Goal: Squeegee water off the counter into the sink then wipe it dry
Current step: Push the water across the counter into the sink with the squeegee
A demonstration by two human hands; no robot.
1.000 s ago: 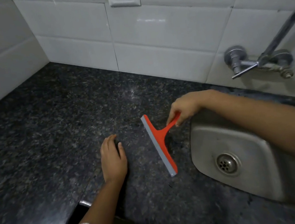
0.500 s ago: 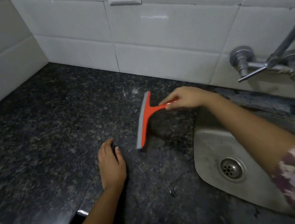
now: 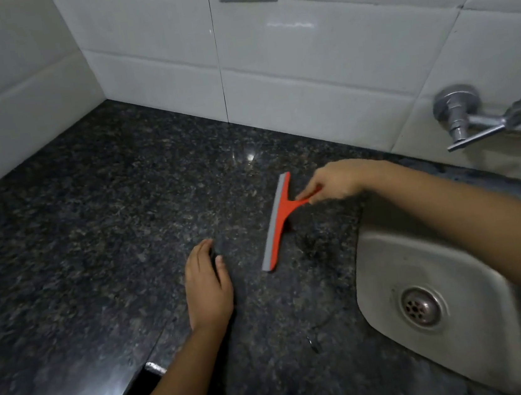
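Head view: the right hand (image 3: 332,182) pinches the handle of the orange squeegee (image 3: 277,224), fingers curled round it. The grey blade lies against the dark granite counter (image 3: 93,234), near the sink (image 3: 373,249) rim. The left hand (image 3: 208,289) rests flat with its fingers straight, beside the blade's near end but apart from it. Leftward, the counter runs to the tiled corner.

room: counter (image 3: 87,238) left of squeegee (image 3: 277,220) | obstacles: wall (image 3: 319,68) behind, tap (image 3: 457,114) right
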